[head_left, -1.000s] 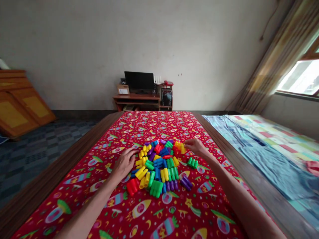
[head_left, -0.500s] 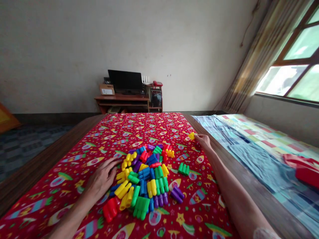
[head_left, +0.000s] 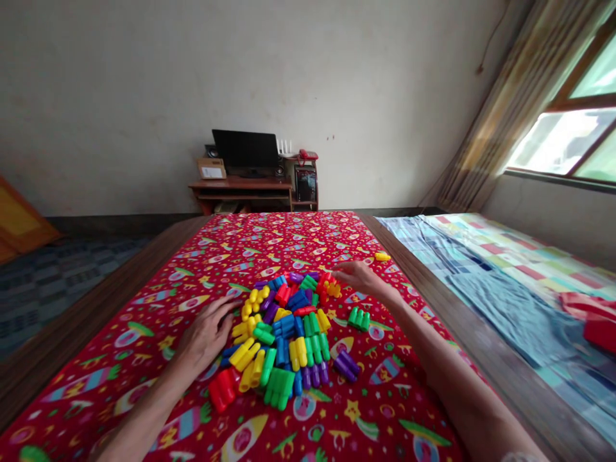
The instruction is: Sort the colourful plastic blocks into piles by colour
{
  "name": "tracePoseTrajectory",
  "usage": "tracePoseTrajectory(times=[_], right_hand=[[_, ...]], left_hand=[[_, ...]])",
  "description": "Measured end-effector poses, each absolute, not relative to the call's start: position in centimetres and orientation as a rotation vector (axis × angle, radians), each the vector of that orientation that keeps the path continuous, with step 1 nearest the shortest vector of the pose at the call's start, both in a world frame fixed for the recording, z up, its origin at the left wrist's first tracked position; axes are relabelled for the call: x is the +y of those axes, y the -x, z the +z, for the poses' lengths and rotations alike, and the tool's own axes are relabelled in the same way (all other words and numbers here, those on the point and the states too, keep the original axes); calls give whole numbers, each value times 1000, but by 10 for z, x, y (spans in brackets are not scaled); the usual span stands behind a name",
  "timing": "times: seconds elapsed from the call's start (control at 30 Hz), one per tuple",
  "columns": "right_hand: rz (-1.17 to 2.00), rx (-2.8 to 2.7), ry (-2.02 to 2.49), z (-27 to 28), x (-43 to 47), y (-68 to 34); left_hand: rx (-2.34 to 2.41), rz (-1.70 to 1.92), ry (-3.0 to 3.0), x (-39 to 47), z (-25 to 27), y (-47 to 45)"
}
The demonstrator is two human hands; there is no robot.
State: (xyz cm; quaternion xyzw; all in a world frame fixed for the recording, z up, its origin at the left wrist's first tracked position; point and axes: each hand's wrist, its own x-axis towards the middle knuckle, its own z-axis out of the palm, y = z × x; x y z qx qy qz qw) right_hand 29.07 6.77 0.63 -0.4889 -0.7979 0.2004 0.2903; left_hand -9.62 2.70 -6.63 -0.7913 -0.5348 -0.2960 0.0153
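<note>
A heap of plastic building blocks in blue (head_left: 285, 326), green, yellow, red and purple lies on the red patterned cloth (head_left: 192, 423). My left hand (head_left: 206, 330) rests at the heap's left side, fingers apart and holding nothing, near yellow blocks (head_left: 244, 351). Over the heap's far right edge is my right hand (head_left: 359, 276), its fingers stretched toward red and yellow blocks (head_left: 332, 289); nothing shows in them. One yellow block (head_left: 382, 256) lies alone near the cloth's far right edge. A green block (head_left: 359, 319) and a purple block (head_left: 346, 366) sit apart, right of the heap.
Dark wooden table edges (head_left: 414, 263) border the cloth on both sides. To the right is a bed with a checked cover (head_left: 529, 263) and blue fabric (head_left: 500, 308). Against the far wall stands a desk (head_left: 240, 186) with a monitor (head_left: 245, 151).
My right hand has let go of the yellow block at the far right of the cloth and moved left to the heap. My left hand stays beside the heap. The view has shifted slightly.
</note>
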Motion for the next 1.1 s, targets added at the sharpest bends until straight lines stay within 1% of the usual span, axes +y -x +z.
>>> tracePoseTrajectory(times=[0.07, 0.13, 0.23, 0.37, 0.43, 0.63, 0.8, 0.97, 1.1], right_hand=[[576, -2358, 1254, 8, 58, -269], [480, -2409, 1299, 10, 52, -259], [403, -2398, 1280, 10, 49, -262], [519, -2374, 1275, 9, 55, -276], [529, -2348, 1312, 8, 58, -280], [418, -2269, 1433, 9, 66, -288], [186, -1974, 1588, 16, 76, -317], [72, -1596, 1851, 3, 80, -362], [-113, -1558, 1850, -1, 77, -367]], left_hand=[[-1663, -917, 2467, 26, -66, 97], [-1660, -917, 2476, 26, -66, 97], [-1651, -932, 2481, 27, -67, 98], [-1667, -938, 2460, 28, -69, 97], [-1672, -932, 2465, 28, -69, 97], [-1672, -956, 2465, 27, -68, 95], [-1690, -951, 2459, 26, -68, 94], [-1683, -935, 2479, 25, -66, 94], [-1687, -950, 2478, 24, -66, 93]])
